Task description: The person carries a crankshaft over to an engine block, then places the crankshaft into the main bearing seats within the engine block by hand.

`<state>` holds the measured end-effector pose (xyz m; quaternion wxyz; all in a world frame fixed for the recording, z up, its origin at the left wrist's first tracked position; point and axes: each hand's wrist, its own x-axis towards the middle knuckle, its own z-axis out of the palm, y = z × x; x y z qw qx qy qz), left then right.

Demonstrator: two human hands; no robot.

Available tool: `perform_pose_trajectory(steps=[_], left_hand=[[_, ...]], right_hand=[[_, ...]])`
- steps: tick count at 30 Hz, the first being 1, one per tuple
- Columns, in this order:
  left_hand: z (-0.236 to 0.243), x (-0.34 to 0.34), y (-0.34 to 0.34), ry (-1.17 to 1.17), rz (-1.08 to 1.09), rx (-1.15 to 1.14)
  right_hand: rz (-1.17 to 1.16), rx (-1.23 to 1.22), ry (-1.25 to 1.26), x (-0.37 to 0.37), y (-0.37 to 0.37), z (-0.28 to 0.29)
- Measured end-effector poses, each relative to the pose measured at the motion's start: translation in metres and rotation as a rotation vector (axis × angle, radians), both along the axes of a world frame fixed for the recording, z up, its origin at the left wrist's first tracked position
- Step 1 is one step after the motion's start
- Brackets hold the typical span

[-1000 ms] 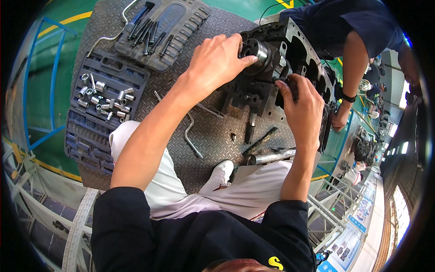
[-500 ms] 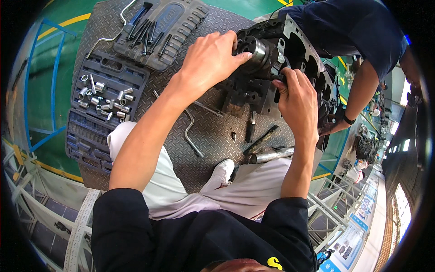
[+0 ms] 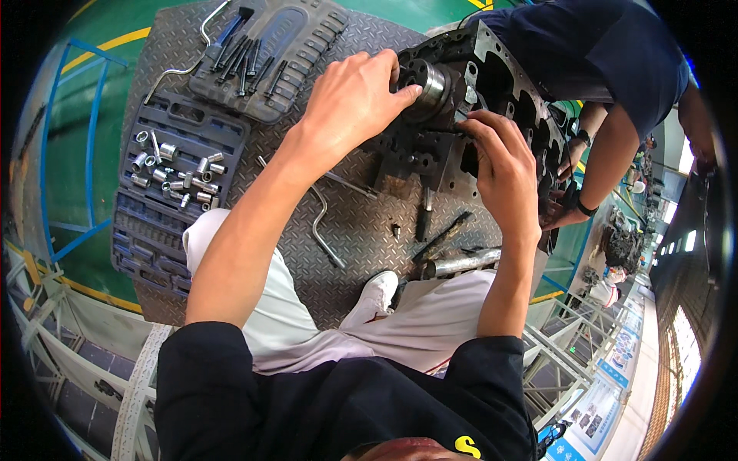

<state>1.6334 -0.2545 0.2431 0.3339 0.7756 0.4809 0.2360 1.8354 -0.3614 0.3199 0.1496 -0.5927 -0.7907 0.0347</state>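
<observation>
My left hand is closed around the near side of a crankshaft's round, shiny metal end, its thumb pressed on the rim. That end stands out from a dark, oily engine block. My right hand is just right of it, fingers bent and their tips against a dark part beside the crankshaft. What those fingertips grip is hidden. Below lies a dark metal piece with bolt holes, and a short socket tool lies under it.
A co-worker in dark blue leans over the block's far right side, hands low beside it. Left are an open socket case with loose sockets, and a case lid holding several bolts. A bent bar and metal tube lie on the checkered plate.
My right fingers have shifted slightly left along the dark part, the thumb dropping away from them. My left hand stays on the crankshaft end. A second co-worker's forearm now shows beside the block.
</observation>
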Motion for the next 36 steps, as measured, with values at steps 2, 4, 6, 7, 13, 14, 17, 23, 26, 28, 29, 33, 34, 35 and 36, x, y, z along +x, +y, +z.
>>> perform_pose_trajectory(steps=[2,4,6,7,13,14,17,23,26,28,29,33,34,35,36], left_hand=[[0.001,0.001,-0.001,-0.005,0.004,-0.001],[0.001,0.001,-0.002,-0.008,0.011,-0.004],[0.001,0.002,-0.002,-0.02,-0.001,-0.009],[0.002,0.002,-0.002,-0.022,-0.003,-0.007],[0.003,-0.002,-0.002,-0.008,-0.009,-0.01],[0.005,0.0,-0.002,0.0,-0.008,-0.008],[0.005,0.0,-0.002,0.01,-0.007,0.0],[0.008,0.0,-0.004,0.028,-0.009,-0.022],[0.009,-0.003,-0.005,0.044,-0.004,-0.028],[0.009,-0.004,-0.004,0.054,-0.006,-0.038],[0.007,-0.004,-0.003,0.044,0.001,0.007],[0.023,-0.002,0.001,-0.041,0.044,-0.025],[0.031,-0.002,0.0,-0.125,0.055,-0.026],[0.037,-0.003,0.0,-0.163,0.051,-0.027],[0.037,-0.005,0.001,-0.269,0.025,-0.029]], right_hand=[[0.021,0.014,-0.008,0.002,0.0,0.0],[-0.049,-0.014,0.056,0.004,-0.002,0.0],[-0.111,-0.025,0.028,0.002,-0.002,-0.002],[-0.177,-0.036,-0.002,0.002,-0.002,-0.003],[-0.156,0.092,-0.146,-0.001,0.001,-0.008],[-0.152,0.129,-0.157,-0.001,0.0,-0.006],[-0.266,0.07,-0.14,-0.005,-0.003,-0.006],[-0.108,0.048,-0.036,-0.001,-0.002,-0.004],[-0.015,0.023,-0.027,0.004,-0.001,-0.005],[0.019,0.055,-0.012,0.004,-0.002,-0.004],[-0.043,0.043,-0.034,0.001,-0.002,-0.001],[-0.249,0.005,-0.14,-0.002,0.0,-0.009],[-0.189,0.09,-0.139,0.001,0.003,-0.012],[-0.203,0.093,-0.138,0.003,0.0,-0.009],[-0.194,0.114,-0.068,0.004,0.001,-0.003]])
